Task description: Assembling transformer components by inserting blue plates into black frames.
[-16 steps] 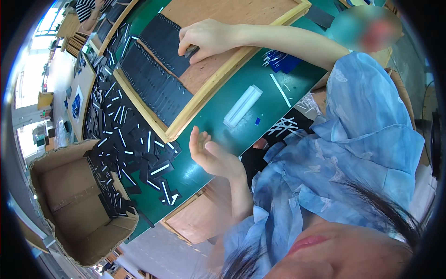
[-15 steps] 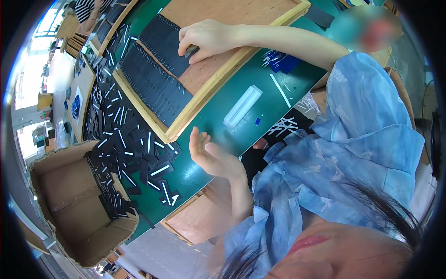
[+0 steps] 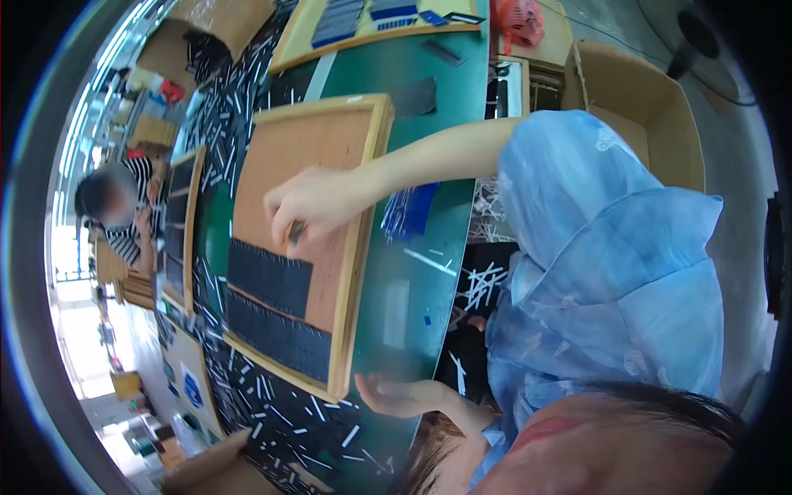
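A wooden-framed tray [image 3: 356, 272] lies on the green table, its brown base partly covered by two rows of flat black pieces [image 3: 268, 276] edged with thin pale pins. Over the bare base, just beyond the end of the upper row, my right hand [image 3: 318, 206] is closed in a pinch. A small dark greyish piece [image 3: 295, 232] shows between its fingertips; its kind I cannot make out. My left hand [image 3: 400, 396] rests palm up beside the tray's near corner, fingers stretched out, holding nothing.
Loose black pieces with white strips [image 3: 264, 404] heap along the table's far side. A blue bundle with white sticks [image 3: 410, 210] lies beside the tray. Another tray [image 3: 375, 37] stands at the top. Cardboard boxes [image 3: 689, 136] flank the table. Across it sits a person in stripes [image 3: 140, 239].
The whole view has turned. My right hand has moved from the upper row of black pieces to the bare base just past it. My left hand stays open near the tray's corner.
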Available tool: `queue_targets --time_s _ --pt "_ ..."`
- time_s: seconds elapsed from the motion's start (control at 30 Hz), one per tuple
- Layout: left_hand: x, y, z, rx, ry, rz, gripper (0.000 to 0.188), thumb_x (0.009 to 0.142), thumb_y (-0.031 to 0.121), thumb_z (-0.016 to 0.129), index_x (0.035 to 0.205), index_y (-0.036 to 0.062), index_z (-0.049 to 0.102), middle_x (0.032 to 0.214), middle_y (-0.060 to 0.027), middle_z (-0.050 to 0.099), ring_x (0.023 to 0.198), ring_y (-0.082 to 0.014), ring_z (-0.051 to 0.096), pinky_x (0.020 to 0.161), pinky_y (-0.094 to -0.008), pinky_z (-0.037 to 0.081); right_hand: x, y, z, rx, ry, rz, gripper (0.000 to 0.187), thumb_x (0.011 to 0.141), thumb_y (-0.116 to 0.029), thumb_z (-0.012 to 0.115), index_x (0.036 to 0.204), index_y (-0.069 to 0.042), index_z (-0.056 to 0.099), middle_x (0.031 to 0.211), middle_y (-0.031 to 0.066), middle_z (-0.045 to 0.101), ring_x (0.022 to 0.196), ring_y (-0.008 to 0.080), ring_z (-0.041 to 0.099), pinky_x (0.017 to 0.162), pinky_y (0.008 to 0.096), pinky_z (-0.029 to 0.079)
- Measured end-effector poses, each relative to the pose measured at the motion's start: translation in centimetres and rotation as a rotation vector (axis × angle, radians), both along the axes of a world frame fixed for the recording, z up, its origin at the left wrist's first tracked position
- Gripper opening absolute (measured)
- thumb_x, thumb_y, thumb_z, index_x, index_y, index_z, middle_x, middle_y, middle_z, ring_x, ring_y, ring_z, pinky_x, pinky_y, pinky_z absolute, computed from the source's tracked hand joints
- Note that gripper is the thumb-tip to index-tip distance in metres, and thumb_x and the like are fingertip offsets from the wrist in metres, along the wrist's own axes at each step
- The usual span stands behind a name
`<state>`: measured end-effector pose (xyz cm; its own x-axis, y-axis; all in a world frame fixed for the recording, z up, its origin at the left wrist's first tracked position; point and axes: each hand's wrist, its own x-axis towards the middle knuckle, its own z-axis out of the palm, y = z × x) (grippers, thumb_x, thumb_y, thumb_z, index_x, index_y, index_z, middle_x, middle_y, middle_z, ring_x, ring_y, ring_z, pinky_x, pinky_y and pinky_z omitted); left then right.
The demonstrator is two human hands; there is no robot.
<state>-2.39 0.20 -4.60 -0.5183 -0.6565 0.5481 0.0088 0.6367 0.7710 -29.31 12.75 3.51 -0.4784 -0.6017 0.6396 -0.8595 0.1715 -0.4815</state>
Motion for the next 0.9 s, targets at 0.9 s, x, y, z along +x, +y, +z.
queue_targets --time_s 0.9 --pt "0.2 -0.3 -0.1 -0.054 -0.154 -0.005 0.038 0.101 0.022 0.031 0.119 -0.0072 0.047 0.122 -0.0195 0.049 0.11 -0.0287 0.05 0.096 -0.0382 0.039 -21.1 33.9 -6.6 0.155 0.028 -1.415 0.017 0.077 -0.024 0.065 0.093 -0.017 0.069 0.101 0.0139 0.056 0.088 0.0303 0.062 0.074 0.0419 0.05"
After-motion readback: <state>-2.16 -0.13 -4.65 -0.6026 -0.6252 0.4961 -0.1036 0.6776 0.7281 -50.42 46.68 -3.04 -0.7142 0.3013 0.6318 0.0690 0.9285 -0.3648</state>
